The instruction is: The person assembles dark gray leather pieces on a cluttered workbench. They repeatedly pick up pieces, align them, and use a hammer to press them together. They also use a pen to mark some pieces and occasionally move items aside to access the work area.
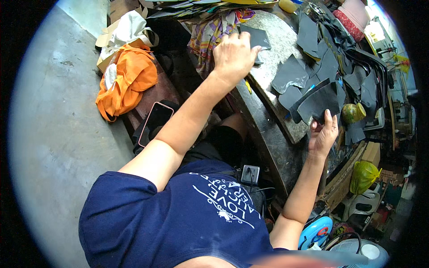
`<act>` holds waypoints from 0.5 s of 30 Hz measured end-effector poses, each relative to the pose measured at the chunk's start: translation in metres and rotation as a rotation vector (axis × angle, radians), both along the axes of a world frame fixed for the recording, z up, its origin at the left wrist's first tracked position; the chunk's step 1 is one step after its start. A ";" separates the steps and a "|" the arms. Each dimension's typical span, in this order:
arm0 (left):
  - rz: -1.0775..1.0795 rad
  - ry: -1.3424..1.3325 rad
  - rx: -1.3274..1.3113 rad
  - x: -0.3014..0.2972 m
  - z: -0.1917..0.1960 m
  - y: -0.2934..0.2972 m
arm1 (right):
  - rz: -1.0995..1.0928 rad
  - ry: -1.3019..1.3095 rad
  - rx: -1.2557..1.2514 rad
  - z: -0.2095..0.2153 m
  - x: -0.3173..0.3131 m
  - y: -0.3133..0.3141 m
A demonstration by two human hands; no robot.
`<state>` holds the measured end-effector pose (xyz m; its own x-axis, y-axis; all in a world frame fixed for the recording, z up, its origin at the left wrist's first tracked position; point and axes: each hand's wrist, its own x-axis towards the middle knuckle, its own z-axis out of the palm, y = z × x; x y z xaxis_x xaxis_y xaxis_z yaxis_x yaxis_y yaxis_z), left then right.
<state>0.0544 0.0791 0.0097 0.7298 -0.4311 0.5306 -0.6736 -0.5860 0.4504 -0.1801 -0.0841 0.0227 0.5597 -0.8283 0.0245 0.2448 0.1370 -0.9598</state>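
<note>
My left hand (234, 56) rests back-up at the table's far-left edge, thumb held apart from the bent fingers. Its fingertips meet a purple and yellow patterned cloth (203, 42) and the edge of a flat black piece (258, 38); how they touch is partly hidden. On the right, my right hand (324, 134) pinches the lower edge of a curved black sheet piece (318, 102), which looks like leather or rubber. That piece tilts up from other cut black pieces (289, 73) on the pale stone slab (272, 24). A yellow-green roll or jar (353, 113) lies beside the right hand.
A heap of black cut pieces (357, 71) covers the far right. More stacked sheets (210, 10) lie at the back. An orange bag (129, 78) and a phone (156, 120) sit on a bench to the left. A yellow-green plastic bag (364, 176) and a fan (357, 250) are at the right.
</note>
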 end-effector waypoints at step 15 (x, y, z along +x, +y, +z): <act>-0.563 0.561 -0.547 -0.006 0.005 -0.021 | 0.014 -0.133 0.051 0.000 0.001 0.005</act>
